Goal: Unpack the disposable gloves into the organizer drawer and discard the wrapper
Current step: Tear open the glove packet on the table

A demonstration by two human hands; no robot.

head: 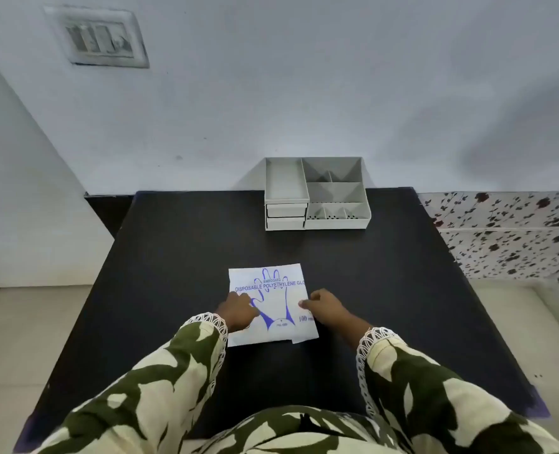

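Note:
A flat white packet of disposable gloves point(273, 298), printed with a blue hand outline and lettering, lies on the black table point(179, 257) in front of me. My left hand point(238, 311) rests on the packet's left edge with fingers curled onto it. My right hand point(324, 304) touches its right edge, thumb and fingers pinched at the wrapper. The grey organizer point(317, 194) stands at the table's far edge; its two small drawers point(286, 216) at the front left are both closed.
The organizer has several open-top compartments. A white wall rises right behind the table. A floral-patterned surface point(514, 231) lies to the right, and a pale floor point(25, 339) to the left. A switch plate point(98, 37) hangs on the wall.

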